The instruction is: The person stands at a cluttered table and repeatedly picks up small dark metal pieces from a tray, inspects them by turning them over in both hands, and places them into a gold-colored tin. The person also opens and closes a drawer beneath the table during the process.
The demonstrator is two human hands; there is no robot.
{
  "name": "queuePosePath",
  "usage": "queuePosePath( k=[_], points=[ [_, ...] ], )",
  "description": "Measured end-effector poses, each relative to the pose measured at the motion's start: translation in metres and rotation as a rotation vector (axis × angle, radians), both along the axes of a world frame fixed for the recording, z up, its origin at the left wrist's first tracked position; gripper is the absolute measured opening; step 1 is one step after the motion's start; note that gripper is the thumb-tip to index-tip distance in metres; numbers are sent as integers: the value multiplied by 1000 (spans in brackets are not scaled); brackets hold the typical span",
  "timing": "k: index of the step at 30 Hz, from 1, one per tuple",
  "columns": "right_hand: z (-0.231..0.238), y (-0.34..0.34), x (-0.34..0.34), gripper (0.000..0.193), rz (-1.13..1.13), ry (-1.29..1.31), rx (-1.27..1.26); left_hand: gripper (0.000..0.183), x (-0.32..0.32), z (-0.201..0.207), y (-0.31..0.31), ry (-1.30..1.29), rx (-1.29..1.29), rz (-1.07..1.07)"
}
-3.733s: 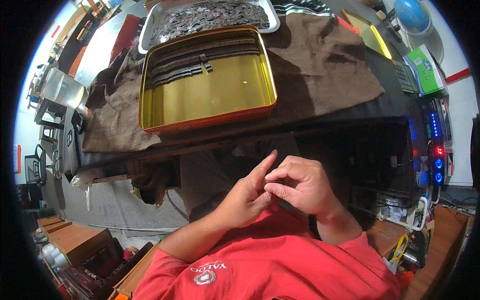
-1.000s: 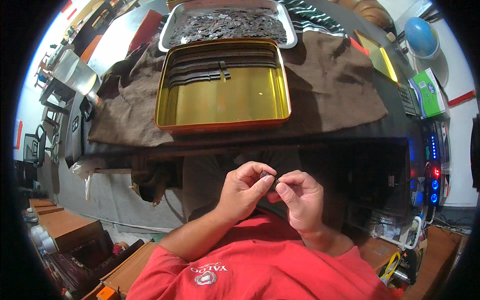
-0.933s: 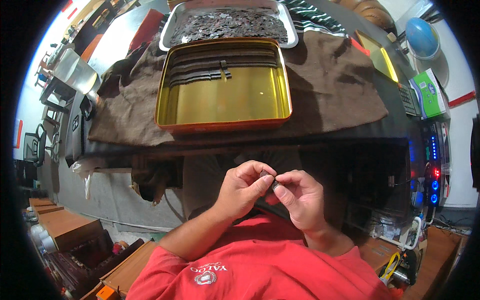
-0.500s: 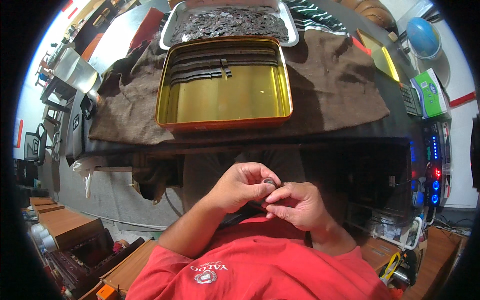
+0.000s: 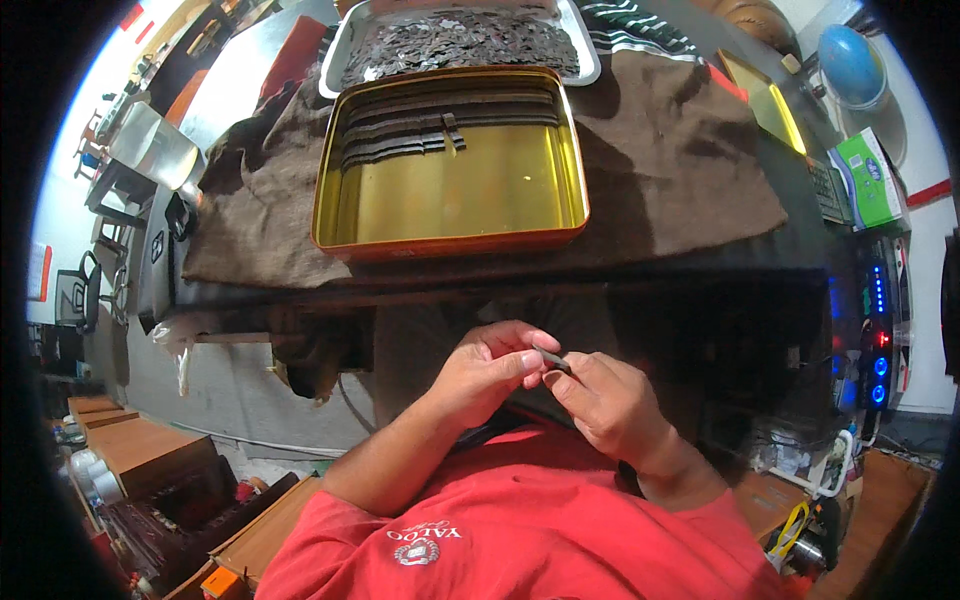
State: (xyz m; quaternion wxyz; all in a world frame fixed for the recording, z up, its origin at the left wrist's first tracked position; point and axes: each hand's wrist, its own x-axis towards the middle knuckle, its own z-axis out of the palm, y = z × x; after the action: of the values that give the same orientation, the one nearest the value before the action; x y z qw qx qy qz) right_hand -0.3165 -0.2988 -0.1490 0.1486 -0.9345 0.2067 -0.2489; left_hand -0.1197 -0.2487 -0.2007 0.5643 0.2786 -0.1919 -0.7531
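At 12 o'clock, white tray (image 5: 331,76) of dark chips (image 5: 470,45), far rim cut off. Brown cloth (image 5: 690,190) over black table (image 5: 790,190), under gold-lined tin (image 5: 440,205); wooden box (image 5: 152,455) at 8 o'clock. Dark strip (image 5: 554,360) between hands: right hand (image 5: 612,400), its 4 o'clock, pinches one end; left hand (image 5: 483,372), its 9 o'clock, touches the other, grip unclear.

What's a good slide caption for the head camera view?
Left hand and right hand hold a small dark item before an open tin partly filled with dark rows.
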Motion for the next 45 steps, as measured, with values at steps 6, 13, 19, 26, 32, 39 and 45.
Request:
queuePosePath(
  k=[6, 13, 19, 26, 32, 39, 45],
  points=[
    [5, -6, -1, 16, 41, 45, -99, 18, 2, 1, 5, -56, 109, -1],
    [-6, -6, -6, 19, -12, -122, 35, 16, -7, 7, 9, -173, 109, 65],
    [-20, 1, -3, 47, -50, -591, 553, 17, -12, 7, 9, 36, 120, 79],
    [-13, -7, -3, 22, -144, -556, 473, 19, -21, 9, 7, 191, 200, 52],
    [-10, -12, 0, 22, -138, -472, 470, 20, -24, 12, 8, 181, 309, 89],
    [0, -22, -7, 14, -135, -277, 635, 25, -17, 14, 10, -437, 100, -107],
    [1, -32, -12, 11, 22, -148, 750, 21, -16, 3, 13, -461, 34, -304]
  ],
)
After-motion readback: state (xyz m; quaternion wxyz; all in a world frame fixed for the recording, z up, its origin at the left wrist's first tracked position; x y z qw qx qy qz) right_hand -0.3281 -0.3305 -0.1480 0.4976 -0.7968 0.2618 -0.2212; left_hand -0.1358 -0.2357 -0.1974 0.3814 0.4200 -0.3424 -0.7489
